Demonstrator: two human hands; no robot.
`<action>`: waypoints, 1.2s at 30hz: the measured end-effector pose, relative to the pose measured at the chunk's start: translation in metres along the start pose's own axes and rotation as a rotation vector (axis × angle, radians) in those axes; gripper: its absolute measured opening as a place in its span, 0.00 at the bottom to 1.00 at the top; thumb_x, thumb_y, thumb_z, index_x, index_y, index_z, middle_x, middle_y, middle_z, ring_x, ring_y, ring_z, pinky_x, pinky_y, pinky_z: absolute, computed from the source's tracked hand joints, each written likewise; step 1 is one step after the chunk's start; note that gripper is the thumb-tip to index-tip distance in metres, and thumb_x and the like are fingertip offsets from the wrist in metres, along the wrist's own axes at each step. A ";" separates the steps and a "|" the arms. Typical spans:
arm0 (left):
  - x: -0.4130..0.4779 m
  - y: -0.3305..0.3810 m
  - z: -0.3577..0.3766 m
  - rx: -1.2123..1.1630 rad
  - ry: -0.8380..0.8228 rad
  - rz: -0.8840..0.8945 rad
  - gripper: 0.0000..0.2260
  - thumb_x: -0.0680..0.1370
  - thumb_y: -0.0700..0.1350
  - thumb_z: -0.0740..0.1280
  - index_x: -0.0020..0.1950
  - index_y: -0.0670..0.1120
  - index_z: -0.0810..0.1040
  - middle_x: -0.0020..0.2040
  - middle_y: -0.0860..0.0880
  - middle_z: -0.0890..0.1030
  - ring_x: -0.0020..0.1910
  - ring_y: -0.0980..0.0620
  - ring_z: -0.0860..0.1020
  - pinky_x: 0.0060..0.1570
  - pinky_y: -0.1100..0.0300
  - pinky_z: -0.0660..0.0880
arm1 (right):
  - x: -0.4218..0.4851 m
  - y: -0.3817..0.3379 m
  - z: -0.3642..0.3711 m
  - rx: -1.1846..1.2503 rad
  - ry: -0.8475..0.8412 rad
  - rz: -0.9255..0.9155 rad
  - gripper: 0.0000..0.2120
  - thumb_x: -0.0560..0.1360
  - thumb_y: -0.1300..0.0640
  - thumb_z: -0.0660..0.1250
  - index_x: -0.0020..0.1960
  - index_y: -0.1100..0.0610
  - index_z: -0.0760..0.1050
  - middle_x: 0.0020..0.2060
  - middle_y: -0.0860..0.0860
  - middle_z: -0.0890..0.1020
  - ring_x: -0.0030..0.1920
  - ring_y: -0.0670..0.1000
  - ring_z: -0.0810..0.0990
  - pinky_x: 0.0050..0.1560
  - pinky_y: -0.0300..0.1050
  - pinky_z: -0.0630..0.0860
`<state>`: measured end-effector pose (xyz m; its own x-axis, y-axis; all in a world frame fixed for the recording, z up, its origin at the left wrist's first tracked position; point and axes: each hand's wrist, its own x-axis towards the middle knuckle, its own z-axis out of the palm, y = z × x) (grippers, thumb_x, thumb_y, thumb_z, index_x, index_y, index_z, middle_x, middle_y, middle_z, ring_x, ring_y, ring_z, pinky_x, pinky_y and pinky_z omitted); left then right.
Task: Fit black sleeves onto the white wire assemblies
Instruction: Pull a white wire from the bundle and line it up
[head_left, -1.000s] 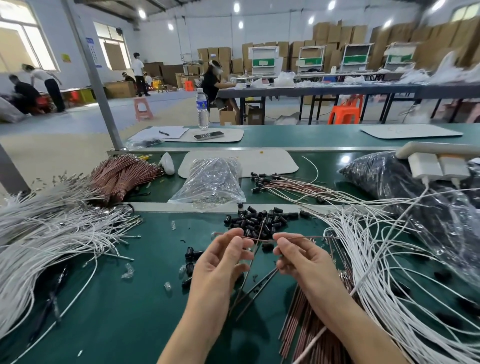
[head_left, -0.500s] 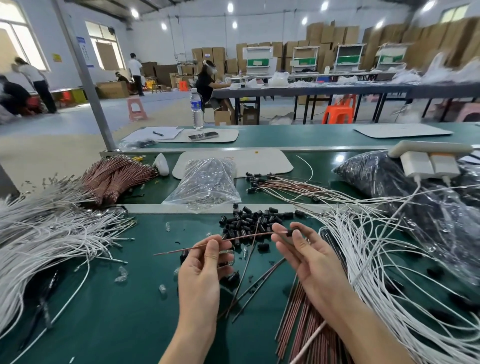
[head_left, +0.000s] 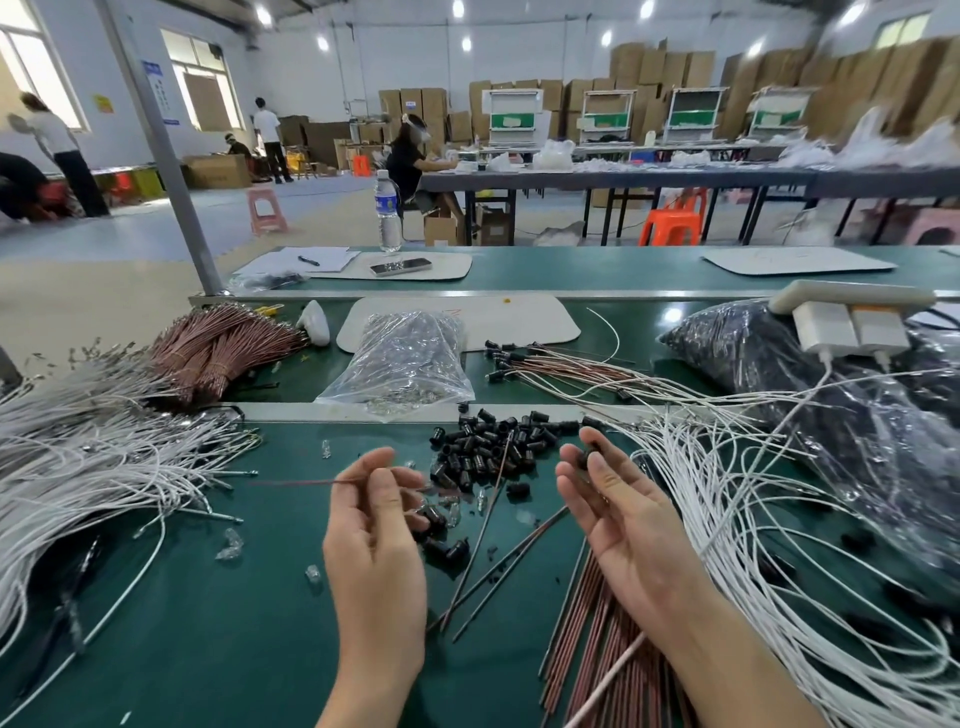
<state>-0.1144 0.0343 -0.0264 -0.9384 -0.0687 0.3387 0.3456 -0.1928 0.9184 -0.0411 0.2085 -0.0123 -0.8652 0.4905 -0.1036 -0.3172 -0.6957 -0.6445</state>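
My left hand (head_left: 371, 525) pinches a thin copper-coloured wire (head_left: 296, 482) between thumb and fingers; the wire sticks out level to the left. My right hand (head_left: 618, 512) is palm up and holds a small black sleeve (head_left: 591, 459) at its fingertips. The two hands are apart. A heap of loose black sleeves (head_left: 493, 441) lies on the green bench (head_left: 208, 623) just beyond the hands. White wire assemblies lie in a big pile on the left (head_left: 78, 467) and another on the right (head_left: 753, 519).
Copper wires (head_left: 597, 634) lie under my right forearm, a tied copper bundle (head_left: 218, 348) sits at back left. A clear bag of parts (head_left: 405, 358), a dark bag (head_left: 779, 364) and a power strip (head_left: 852, 306) stand behind. Small clear pieces (head_left: 231, 543) are scattered near my left hand.
The hands have drawn apart. My left hand has pulled the copper wire leftward, and my right hand now holds only the black sleeve, off the wire.
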 end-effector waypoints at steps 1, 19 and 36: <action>-0.002 0.002 -0.002 0.091 0.008 0.105 0.10 0.86 0.47 0.57 0.62 0.57 0.77 0.42 0.54 0.79 0.36 0.58 0.75 0.35 0.70 0.73 | 0.000 0.001 0.000 -0.030 -0.004 -0.014 0.13 0.71 0.63 0.68 0.53 0.59 0.86 0.49 0.59 0.86 0.45 0.52 0.87 0.43 0.40 0.83; -0.005 -0.004 -0.008 0.761 -0.193 0.524 0.09 0.80 0.43 0.68 0.58 0.50 0.82 0.47 0.54 0.74 0.45 0.56 0.69 0.45 0.50 0.76 | -0.002 0.005 -0.006 -0.833 -0.054 -0.353 0.09 0.72 0.49 0.74 0.51 0.39 0.83 0.45 0.46 0.86 0.43 0.47 0.84 0.50 0.35 0.79; -0.006 -0.003 -0.008 0.727 -0.244 0.519 0.09 0.80 0.42 0.67 0.58 0.51 0.82 0.47 0.54 0.73 0.45 0.52 0.71 0.44 0.48 0.76 | 0.001 0.010 -0.011 -0.936 -0.164 -0.320 0.15 0.78 0.59 0.71 0.52 0.38 0.82 0.49 0.43 0.83 0.42 0.47 0.85 0.46 0.37 0.79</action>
<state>-0.1098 0.0272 -0.0327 -0.6677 0.2495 0.7014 0.7164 0.4713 0.5144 -0.0409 0.2081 -0.0275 -0.8580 0.4549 0.2387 -0.1719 0.1837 -0.9678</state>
